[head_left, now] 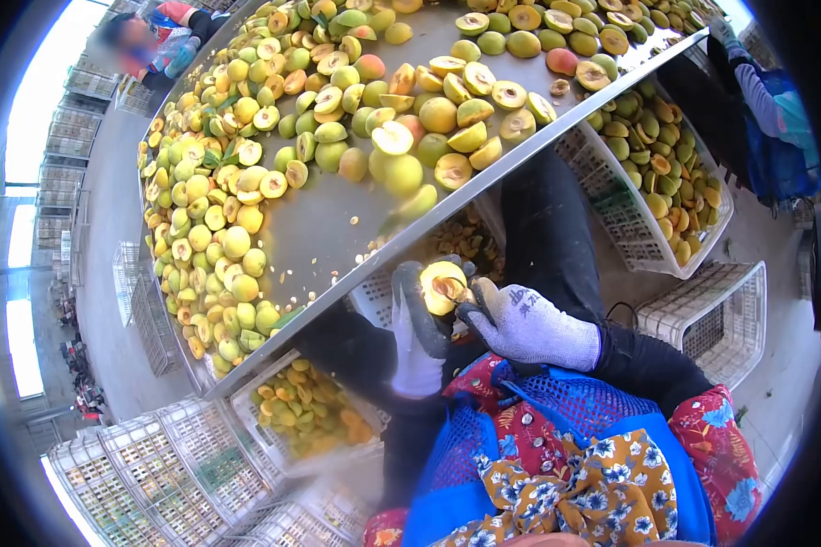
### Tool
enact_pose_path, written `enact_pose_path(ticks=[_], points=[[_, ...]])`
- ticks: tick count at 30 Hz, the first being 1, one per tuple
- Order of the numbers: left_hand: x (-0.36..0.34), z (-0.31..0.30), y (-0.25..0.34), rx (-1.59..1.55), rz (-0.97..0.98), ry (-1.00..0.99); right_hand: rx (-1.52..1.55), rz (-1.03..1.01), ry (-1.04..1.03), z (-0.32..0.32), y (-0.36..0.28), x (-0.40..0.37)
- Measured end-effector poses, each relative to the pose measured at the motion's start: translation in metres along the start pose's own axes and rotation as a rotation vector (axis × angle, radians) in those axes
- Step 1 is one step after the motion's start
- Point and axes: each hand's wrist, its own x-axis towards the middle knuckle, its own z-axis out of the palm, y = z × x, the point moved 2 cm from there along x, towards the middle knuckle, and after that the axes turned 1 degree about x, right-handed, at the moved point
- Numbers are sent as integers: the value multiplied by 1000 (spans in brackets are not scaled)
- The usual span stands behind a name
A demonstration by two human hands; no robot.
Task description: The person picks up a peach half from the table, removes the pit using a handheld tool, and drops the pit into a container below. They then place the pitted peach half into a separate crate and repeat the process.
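My left hand [413, 333], in a white glove with a dark coated palm, is closed around a yellow apricot half [444, 284], its cut face turned up and the brown hollow showing. Close against the right side of that half, my right hand [524, 319], gloved the same way, has its fingers pinched together. Whatever sits between those fingertips is hidden. Just beyond my hands, whole and halved yellow-green apricots [237, 242] cover much of a metal table [315, 219], with loose stones scattered on its surface.
The table's raised metal rim [465, 214] runs diagonally before me. Crates of fruit stand at right [643, 201] and lower left [287, 442]. Another white crate [711, 319] lies at right; stacked crates [173, 465] stand lower left. Two other people [160, 46] work around the table.
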Motion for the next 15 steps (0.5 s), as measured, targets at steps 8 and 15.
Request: enact_pose_path(ticks=[8,15], points=[[-8,20,5,-26,105,19,87,-24,33,23,9,4],[-5,27,-7,44,284,38,722,287,-196,2,-3,9]])
